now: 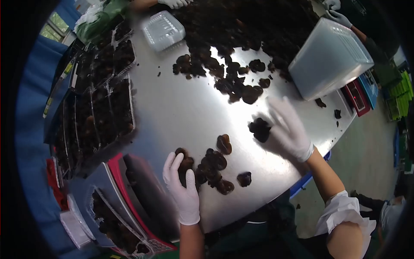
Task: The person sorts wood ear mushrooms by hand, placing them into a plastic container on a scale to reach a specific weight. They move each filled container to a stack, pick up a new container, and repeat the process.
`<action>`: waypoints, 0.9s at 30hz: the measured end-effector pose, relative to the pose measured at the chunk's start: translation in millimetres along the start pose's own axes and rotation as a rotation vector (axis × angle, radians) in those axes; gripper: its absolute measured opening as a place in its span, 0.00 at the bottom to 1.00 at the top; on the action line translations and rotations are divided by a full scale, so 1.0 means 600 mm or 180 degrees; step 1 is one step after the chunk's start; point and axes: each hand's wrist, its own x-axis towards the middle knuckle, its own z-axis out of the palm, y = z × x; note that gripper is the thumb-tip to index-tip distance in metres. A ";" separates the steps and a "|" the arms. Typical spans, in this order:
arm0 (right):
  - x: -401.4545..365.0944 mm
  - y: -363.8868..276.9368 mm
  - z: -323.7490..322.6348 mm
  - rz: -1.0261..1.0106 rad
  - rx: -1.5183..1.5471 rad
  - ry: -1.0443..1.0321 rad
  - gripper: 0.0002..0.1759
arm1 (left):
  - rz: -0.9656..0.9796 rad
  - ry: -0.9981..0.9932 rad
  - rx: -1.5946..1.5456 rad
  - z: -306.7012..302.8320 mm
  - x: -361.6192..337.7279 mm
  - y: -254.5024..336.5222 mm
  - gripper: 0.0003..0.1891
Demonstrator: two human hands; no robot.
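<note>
Dark brown, wrinkled pieces like wood-ear fungus (211,166) lie in a small group on the metal table (168,108). My left hand (183,187), in a white glove, rests at the left of this group, its fingers curled over a dark piece (185,163). To the right, my gloved right hand (289,127) is slightly blurred, its fingers apart, beside a dark clump (260,129); whether it touches the clump is unclear. Farther up the table, more pieces (233,82) lead to a large dark heap (241,26).
Filled clear trays (108,108) line the left side. A red scale (125,185) bearing a filled tray (116,220) stands at lower left. Stacked empty containers stand at top left (164,31) and right (330,58). Other people's gloved hands (340,18) show at the far edge.
</note>
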 end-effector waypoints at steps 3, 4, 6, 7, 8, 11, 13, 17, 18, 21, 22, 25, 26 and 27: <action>-0.032 0.022 -0.003 0.0694 0.0004 0.1072 0.25 | 0.0060 0.0007 0.0031 0.000 0.001 0.001 0.21; -0.044 0.016 0.001 0.0708 -0.0004 0.1085 0.25 | 0.0042 0.0004 0.0035 -0.001 0.000 0.001 0.21; -0.056 0.006 0.021 0.0718 -0.0676 0.0797 0.26 | 0.0049 0.0007 0.0063 0.000 -0.002 -0.003 0.21; -0.058 -0.001 0.030 0.0710 -0.1008 0.0656 0.27 | 0.0048 0.0030 0.0061 0.001 -0.002 -0.003 0.21; -0.059 -0.011 0.038 0.0850 -0.0834 0.0559 0.29 | 0.0043 0.0059 0.0058 0.002 -0.002 -0.003 0.21; -0.055 -0.015 0.053 0.0754 -0.0309 0.0644 0.30 | 0.0062 0.0062 0.0024 0.002 -0.002 -0.004 0.20; -0.043 -0.038 0.050 0.1147 0.0375 0.0585 0.30 | 0.0064 0.0061 0.0011 0.002 -0.003 -0.002 0.20; -0.029 -0.068 0.068 0.0974 0.0889 0.0010 0.28 | 0.0058 0.0137 -0.0123 0.003 -0.003 -0.006 0.20; -0.028 -0.082 0.075 0.0722 0.1277 -0.0096 0.28 | 0.0084 0.0159 -0.0120 0.004 -0.003 -0.007 0.20; -0.005 -0.102 0.068 0.0421 0.1098 -0.0483 0.23 | 0.0109 0.0210 -0.0200 0.004 0.000 -0.013 0.19; 0.009 -0.081 0.081 0.0460 0.1044 -0.0139 0.20 | 0.0177 0.0228 -0.0210 0.004 0.002 -0.014 0.19; 0.090 -0.027 0.084 0.0138 -0.0005 0.0735 0.23 | 0.0194 0.0251 -0.0239 0.006 -0.004 -0.016 0.18; 0.105 -0.021 0.092 0.0298 -0.0512 0.0740 0.25 | 0.0231 0.0269 -0.0281 0.006 -0.002 -0.018 0.18; 0.120 0.012 0.109 0.0133 -0.0929 0.0798 0.24 | 0.0235 0.0271 -0.0272 0.006 -0.001 -0.019 0.18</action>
